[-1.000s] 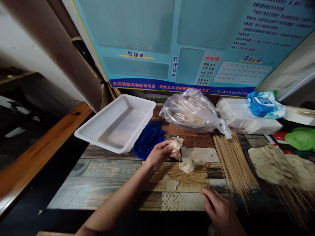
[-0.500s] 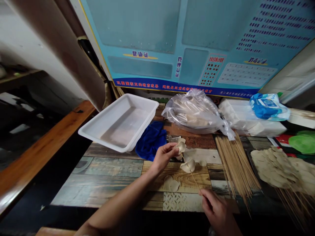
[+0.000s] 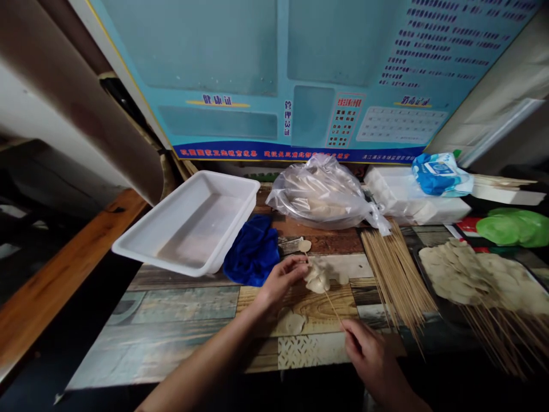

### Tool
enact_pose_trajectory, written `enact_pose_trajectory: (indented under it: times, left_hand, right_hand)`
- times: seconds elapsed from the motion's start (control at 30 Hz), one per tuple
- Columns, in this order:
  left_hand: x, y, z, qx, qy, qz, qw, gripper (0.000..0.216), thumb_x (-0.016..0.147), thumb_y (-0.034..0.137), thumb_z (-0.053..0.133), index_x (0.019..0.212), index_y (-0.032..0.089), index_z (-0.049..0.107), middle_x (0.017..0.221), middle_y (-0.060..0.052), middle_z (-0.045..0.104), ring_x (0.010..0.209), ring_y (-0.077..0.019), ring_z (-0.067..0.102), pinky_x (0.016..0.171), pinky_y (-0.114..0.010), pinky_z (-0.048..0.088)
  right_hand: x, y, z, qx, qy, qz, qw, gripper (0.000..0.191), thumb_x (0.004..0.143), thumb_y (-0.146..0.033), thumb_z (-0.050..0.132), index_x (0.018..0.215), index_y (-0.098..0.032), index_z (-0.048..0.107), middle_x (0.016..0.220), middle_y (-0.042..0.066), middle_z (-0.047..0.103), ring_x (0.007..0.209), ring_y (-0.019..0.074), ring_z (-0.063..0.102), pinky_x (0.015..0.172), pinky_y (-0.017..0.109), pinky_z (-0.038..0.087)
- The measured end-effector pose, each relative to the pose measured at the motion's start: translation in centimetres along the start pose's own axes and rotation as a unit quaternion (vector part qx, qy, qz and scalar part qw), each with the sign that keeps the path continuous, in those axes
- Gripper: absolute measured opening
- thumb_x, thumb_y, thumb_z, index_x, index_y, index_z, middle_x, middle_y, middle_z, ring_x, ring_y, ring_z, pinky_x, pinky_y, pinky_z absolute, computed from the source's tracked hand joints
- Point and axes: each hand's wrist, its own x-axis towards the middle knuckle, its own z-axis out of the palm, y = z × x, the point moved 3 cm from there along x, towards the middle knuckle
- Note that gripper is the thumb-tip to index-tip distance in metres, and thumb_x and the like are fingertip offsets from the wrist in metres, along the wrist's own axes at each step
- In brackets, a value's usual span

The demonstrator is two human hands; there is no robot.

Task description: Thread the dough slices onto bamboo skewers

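My right hand (image 3: 364,346) is closed around the lower end of a thin wooden skewer (image 3: 333,307), which slants up and away to the left. Several pale, thin, floppy slices (image 3: 318,277) are bunched on its upper part; I cannot tell what food they are. The fingertips of my left hand (image 3: 281,281) are pinched at the left edge of this bunch. Just beyond, a small round slice (image 3: 304,246) shows near the skewer's far end. Loose slices (image 3: 291,321) lie on the wood-patterned tabletop (image 3: 189,303) below my left hand.
A white plastic tub (image 3: 193,223) stands at the left beside a blue cloth (image 3: 253,252). Behind my hands sits a knotted clear bag (image 3: 319,194). Rightward are a bundle of bare skewers (image 3: 397,274), a dark tray of skewered slices (image 3: 454,272) and a blue-white packet (image 3: 444,174).
The slices that were apart on the skewer are now bunched together. My left fingers have moved down toward my right hand along the skewer. The whole view has shifted slightly to the right.
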Motion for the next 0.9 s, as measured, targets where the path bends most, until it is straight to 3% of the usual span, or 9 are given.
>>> enact_pose_trajectory:
  times: [0.13,0.23,0.33,0.43,0.5,0.57,0.67,0.77,0.9]
  left_hand:
    - [1.5,1.6,-1.7,0.229,0.049,0.124,0.964,0.025,0.076,0.036,0.063,0.092,0.016,0.063,0.089,-0.005,0.064,0.079,-0.0158,0.058,0.072,-0.027,0.045]
    - [3.4,2.1,-1.5,0.451,0.035,0.208,0.868,0.016,0.079,0.027,0.060,0.089,0.016,0.066,0.090,-0.006,0.062,0.082,-0.0173,0.057,0.076,-0.029,0.044]
    - [5.5,1.7,-0.6,0.579,0.014,0.254,0.775,0.018,0.075,0.021,0.063,0.092,0.017,0.068,0.096,-0.009,0.062,0.090,-0.0215,0.056,0.082,-0.034,0.044]
    - [7.1,1.7,-0.3,0.608,0.015,0.285,0.741,0.013,0.078,0.018,0.059,0.083,0.019,0.071,0.092,-0.010,0.064,0.090,-0.0227,0.056,0.086,-0.038,0.043]
    - [7.3,2.0,-0.5,0.558,0.029,0.298,0.774,0.014,0.077,0.015,0.057,0.077,0.018,0.070,0.091,-0.010,0.065,0.090,-0.0222,0.057,0.087,-0.038,0.043]
    - [6.8,2.3,-0.9,0.444,0.046,0.263,0.855,0.010,0.076,0.018,0.058,0.076,0.017,0.068,0.090,-0.008,0.066,0.088,-0.0211,0.059,0.084,-0.036,0.046]
    - [5.2,1.8,-1.0,0.183,0.032,0.102,0.977,0.015,0.075,0.031,0.061,0.079,0.016,0.063,0.077,-0.004,0.066,0.072,-0.0178,0.063,0.070,-0.033,0.053]
    - [3.4,1.4,-0.4,-0.012,0.002,-0.013,1.000,0.025,0.069,0.035,0.069,0.081,0.014,0.060,0.071,-0.002,0.065,0.061,-0.0142,0.062,0.063,-0.030,0.054]
    - [2.2,1.6,-0.3,-0.094,0.015,-0.027,0.995,0.030,0.060,0.028,0.078,0.079,0.013,0.061,0.071,-0.002,0.064,0.061,-0.0118,0.062,0.064,-0.027,0.055]
  right_hand:
    - [-0.1,1.4,-0.9,-0.016,0.019,0.025,0.999,0.029,0.080,-0.015,0.034,0.085,-0.019,0.062,0.079,0.004,0.072,0.071,0.0175,0.069,0.064,0.028,0.053]
    - [-0.1,2.0,-1.4,-0.031,0.030,0.024,0.999,0.027,0.081,-0.016,0.035,0.087,-0.020,0.061,0.080,0.004,0.072,0.070,0.0179,0.070,0.063,0.029,0.052]
    - [-0.2,1.8,-1.6,-0.033,0.041,0.007,0.999,0.026,0.080,-0.015,0.034,0.085,-0.020,0.059,0.080,0.003,0.071,0.070,0.0173,0.069,0.062,0.028,0.052]
    - [-0.5,1.3,-1.6,-0.036,0.047,-0.007,0.998,0.027,0.080,-0.013,0.033,0.084,-0.020,0.059,0.076,0.003,0.071,0.068,0.0170,0.069,0.060,0.027,0.052]
    - [-0.8,1.1,-1.6,-0.042,0.051,-0.017,0.998,0.028,0.079,-0.012,0.032,0.082,-0.020,0.059,0.072,0.003,0.069,0.064,0.0172,0.068,0.058,0.028,0.051]
    - [-1.1,0.9,-1.6,-0.040,0.048,-0.025,0.998,0.028,0.079,-0.011,0.032,0.079,-0.020,0.058,0.068,0.002,0.068,0.062,0.0169,0.067,0.057,0.027,0.051]
    - [-1.5,0.7,-1.4,-0.019,0.032,-0.032,0.999,0.027,0.079,-0.010,0.033,0.079,-0.020,0.058,0.070,0.002,0.068,0.064,0.0155,0.067,0.059,0.026,0.052]
    - [-1.7,0.5,-1.0,-0.005,0.023,-0.045,0.999,0.028,0.079,-0.009,0.032,0.080,-0.020,0.057,0.071,0.002,0.068,0.066,0.0152,0.068,0.060,0.026,0.052]
    - [-1.7,0.3,-0.6,-0.013,0.016,-0.053,0.998,0.028,0.079,-0.009,0.031,0.081,-0.020,0.058,0.072,0.003,0.068,0.066,0.0161,0.068,0.060,0.027,0.053]
